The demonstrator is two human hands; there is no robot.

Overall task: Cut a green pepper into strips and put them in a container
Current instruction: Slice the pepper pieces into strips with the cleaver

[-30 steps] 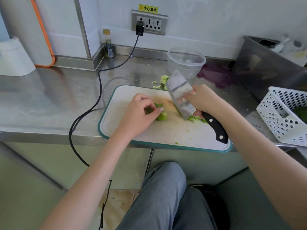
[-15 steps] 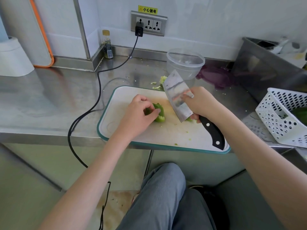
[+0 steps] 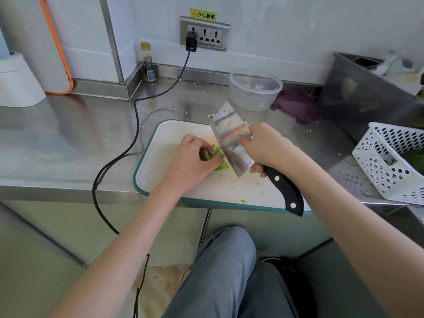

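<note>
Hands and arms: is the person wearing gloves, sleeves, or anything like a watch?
No gloves on either one: the left hand and the right hand are bare. Both forearms are uncovered all the way to the picture's edge, with no sleeves in view. No watch, ring or bracelet shows. The fingernails look short and plain.

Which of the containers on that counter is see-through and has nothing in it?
The round clear plastic bowl behind the cutting board. The white basket at the right is perforated, opaque, and holds something green.
</note>
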